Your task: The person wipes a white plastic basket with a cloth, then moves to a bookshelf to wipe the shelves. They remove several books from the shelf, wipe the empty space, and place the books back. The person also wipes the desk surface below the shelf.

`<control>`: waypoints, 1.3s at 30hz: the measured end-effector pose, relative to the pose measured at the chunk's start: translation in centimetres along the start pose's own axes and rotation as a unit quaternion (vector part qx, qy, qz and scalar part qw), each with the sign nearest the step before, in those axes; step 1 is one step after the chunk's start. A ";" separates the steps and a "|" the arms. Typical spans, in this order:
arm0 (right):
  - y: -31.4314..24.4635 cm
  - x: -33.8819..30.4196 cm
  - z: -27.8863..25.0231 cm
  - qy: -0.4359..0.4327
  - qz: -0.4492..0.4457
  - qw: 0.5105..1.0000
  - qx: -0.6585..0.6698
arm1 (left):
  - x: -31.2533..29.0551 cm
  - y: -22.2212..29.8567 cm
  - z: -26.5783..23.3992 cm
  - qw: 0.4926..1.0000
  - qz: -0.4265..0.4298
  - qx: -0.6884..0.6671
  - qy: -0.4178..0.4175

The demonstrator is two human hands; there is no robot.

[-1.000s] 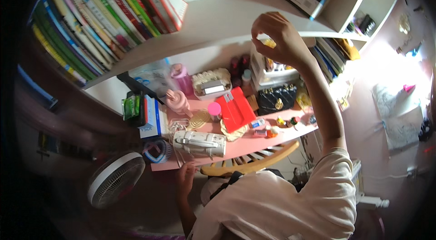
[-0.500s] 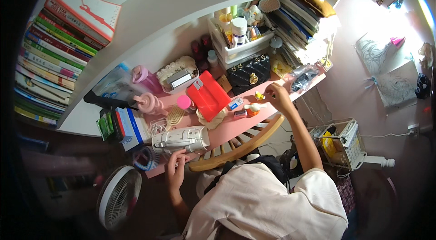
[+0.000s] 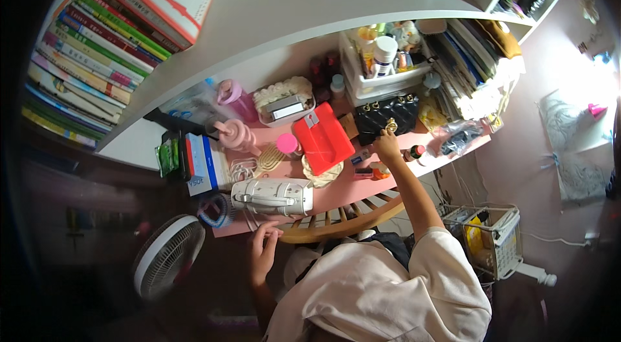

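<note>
Black quilted handbag [image 3: 380, 117], long axis crosswise, just beyond the right hand [image 3: 388, 146], the nearer one; its grip cannot be told. Left hand [image 3: 264, 248]: fingers loosely parted, apparently empty, near a white bag [image 3: 272, 197]. Red case [image 3: 323, 141] leftward of the right hand; bare pink desk [image 3: 336, 190] edge between both hands.

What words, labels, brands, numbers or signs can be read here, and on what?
I don't copy out printed words; they stand on:
Top book, white and red: bold lettering.
Blue-and-white box: large letters.
White bottle: label too small to read.
Other book spines: mostly too small or blurred.
</note>
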State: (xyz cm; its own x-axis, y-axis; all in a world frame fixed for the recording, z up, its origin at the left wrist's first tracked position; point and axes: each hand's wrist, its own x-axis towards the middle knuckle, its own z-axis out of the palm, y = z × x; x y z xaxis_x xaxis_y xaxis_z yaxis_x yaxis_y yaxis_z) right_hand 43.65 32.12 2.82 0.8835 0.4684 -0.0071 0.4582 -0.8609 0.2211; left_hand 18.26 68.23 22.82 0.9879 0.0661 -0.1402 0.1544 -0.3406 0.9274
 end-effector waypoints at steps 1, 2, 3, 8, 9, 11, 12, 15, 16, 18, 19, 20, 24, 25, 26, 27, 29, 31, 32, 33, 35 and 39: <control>0.0 0.2 -0.4 -0.032 0.003 0.999 0.002 | -0.3 -0.5 0.0 1.000 0.001 -0.001 0.007; 0.1 0.6 0.0 -0.043 0.001 0.999 -0.008 | -0.6 -0.7 -0.1 1.000 0.003 -0.002 0.013; 0.0 0.6 0.0 -0.040 -0.003 0.999 -0.006 | -0.9 -0.7 -0.1 1.000 -0.001 -0.002 0.018; 0.5 0.1 0.2 -0.016 -0.020 1.000 -0.007 | -0.9 -0.3 0.3 0.999 0.004 -0.014 0.042; 0.6 0.0 0.2 -0.014 -0.019 1.000 -0.006 | -0.9 -0.2 0.3 0.999 0.001 -0.012 0.041; 0.7 0.0 -0.2 -0.015 -0.015 1.000 0.008 | -0.6 0.0 0.4 0.999 -0.005 -0.007 0.037; 0.9 0.0 -0.5 -0.018 -0.011 1.000 0.019 | -0.4 0.3 0.4 1.000 -0.005 -0.004 0.030; 1.4 -0.2 -4.0 -0.010 -0.008 0.997 0.074 | -0.4 0.8 0.2 1.000 -0.006 0.005 0.022; 1.8 -0.4 -5.1 -0.005 -0.005 0.995 0.095 | -0.4 0.8 0.2 1.000 -0.003 0.007 0.019; 2.9 -1.0 -5.0 0.076 0.033 0.983 0.161 | -0.3 0.4 0.1 1.000 0.007 0.011 0.016; 3.1 -1.0 -5.4 0.112 0.056 0.973 0.192 | -0.3 0.0 0.0 1.000 0.014 0.012 0.017; 3.2 -1.0 -5.7 0.149 0.079 0.960 0.222 | -0.4 -0.1 0.0 1.000 0.020 0.012 0.020; 2.6 -2.9 -9.2 0.296 0.061 0.913 0.273 | -0.5 -0.1 -0.1 1.000 0.000 -0.007 0.018; 2.2 -3.1 -11.0 0.301 0.041 0.915 0.264 | -0.2 0.0 -0.2 0.999 0.011 -0.025 0.028; 1.6 -2.9 -13.7 0.319 -0.006 0.912 0.258 | 0.0 0.0 -0.4 0.998 0.021 -0.043 0.042; 1.0 -2.0 -16.9 0.355 -0.055 0.897 0.259 | 0.4 0.2 -0.8 0.997 0.034 -0.044 0.057; -0.7 -0.3 -23.5 0.430 -0.136 0.852 0.265 | 1.7 0.8 -2.2 0.994 0.056 -0.046 0.082; -2.5 1.7 -30.0 0.496 -0.172 0.801 0.286 | 3.9 3.3 -4.7 0.977 0.140 0.088 0.134; -3.7 2.9 -33.1 0.525 -0.179 0.761 0.336 | 5.0 5.7 -5.5 0.958 0.195 0.128 0.164; -4.9 4.1 -35.8 0.514 -0.182 0.735 0.405 | 6.0 7.9 -6.2 0.944 0.232 0.135 0.190; -7.4 6.1 -41.3 0.473 -0.194 0.707 0.489 | 7.9 11.5 -7.9 0.920 0.288 0.139 0.227; -12.3 13.4 -47.6 0.468 -0.214 0.661 0.546 | 11.8 17.3 -10.6 0.864 0.399 0.147 0.270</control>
State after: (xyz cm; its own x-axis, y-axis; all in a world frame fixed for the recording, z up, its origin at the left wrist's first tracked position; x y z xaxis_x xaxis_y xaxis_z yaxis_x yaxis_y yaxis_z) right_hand 45.24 58.46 46.43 0.4366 0.1924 0.8788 0.8956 -0.0008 -0.4448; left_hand 32.49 73.07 40.87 0.6433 0.1019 0.7588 -0.4970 -0.6984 0.5151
